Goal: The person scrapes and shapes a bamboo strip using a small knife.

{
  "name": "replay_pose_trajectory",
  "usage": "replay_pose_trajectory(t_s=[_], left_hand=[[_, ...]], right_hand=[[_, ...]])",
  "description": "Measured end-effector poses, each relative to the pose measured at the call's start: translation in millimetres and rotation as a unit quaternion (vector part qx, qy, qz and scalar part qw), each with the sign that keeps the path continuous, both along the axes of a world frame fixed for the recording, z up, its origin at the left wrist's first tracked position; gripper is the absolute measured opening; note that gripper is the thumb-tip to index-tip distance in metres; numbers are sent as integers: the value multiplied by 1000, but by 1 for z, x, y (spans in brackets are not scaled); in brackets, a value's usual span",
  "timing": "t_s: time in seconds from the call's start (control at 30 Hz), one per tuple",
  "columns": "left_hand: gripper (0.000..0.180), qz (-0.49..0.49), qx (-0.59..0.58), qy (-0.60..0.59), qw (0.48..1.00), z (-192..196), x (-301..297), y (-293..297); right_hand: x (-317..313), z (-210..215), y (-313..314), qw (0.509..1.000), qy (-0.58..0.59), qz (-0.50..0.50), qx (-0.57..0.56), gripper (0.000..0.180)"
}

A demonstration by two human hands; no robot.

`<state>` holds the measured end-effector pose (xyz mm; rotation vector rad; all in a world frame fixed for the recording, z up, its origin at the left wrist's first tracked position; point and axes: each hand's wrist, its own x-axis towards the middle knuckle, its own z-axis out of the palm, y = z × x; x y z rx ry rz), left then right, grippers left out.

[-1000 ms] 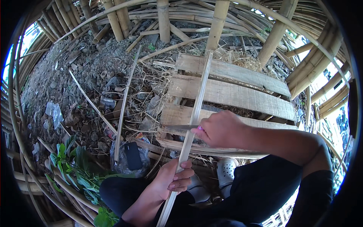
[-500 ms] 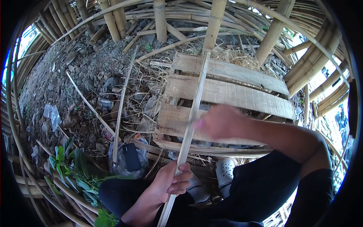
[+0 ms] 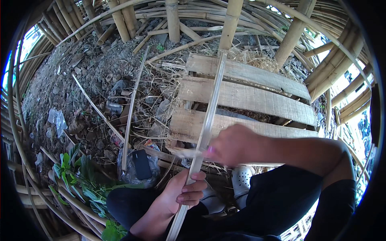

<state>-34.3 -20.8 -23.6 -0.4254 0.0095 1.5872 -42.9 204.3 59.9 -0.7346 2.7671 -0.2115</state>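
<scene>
A long, pale bamboo strip (image 3: 211, 105) slants from my lap up over the wooden slats. Low on the strip, my left hand (image 3: 185, 192) is closed around it with the fingers wrapped across. Just above, my right hand (image 3: 237, 145) is closed on what looks like a pink-handled knife (image 3: 210, 152). Its pale blade is smeared by motion and crosses the strip, so its exact shape and contact are unclear. Beneath the strip's upper part lies a low wooden slatted platform (image 3: 249, 95).
Two thin bamboo strips (image 3: 134, 108) lie on stony ground at left. A black phone (image 3: 142, 164) rests on clear plastic, near green leaves (image 3: 86, 180). Bamboo posts (image 3: 230, 26) and rails surround the spot. My grey clog (image 3: 242, 181) shows below the platform.
My right hand has slid down along the bamboo strip, closer to my left hand, which keeps its hold. The whole view has shifted slightly.
</scene>
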Motion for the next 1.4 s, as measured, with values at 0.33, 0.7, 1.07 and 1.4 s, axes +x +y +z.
replay_pose_trajectory(t_s=[0.33, 0.7, 1.07, 1.4], left_hand=[[30, -11, -36, 43, 998, 5, 0, -1], [31, 4, 38, -47, 998, 0, 1, -2], [31, 0, 54, -36, 998, 0, -2, -2], [35, 0, 43, -34, 998, 2, -1, 0]], right_hand=[[-22, 9, 12, 986, -70, -124, 83, 61], [-8, 12, -4, 988, -107, -102, 49, 60], [-3, 11, -4, 993, -109, -50, 11, 61], [-2, 8, 3, 995, -74, -29, 65, 60]])
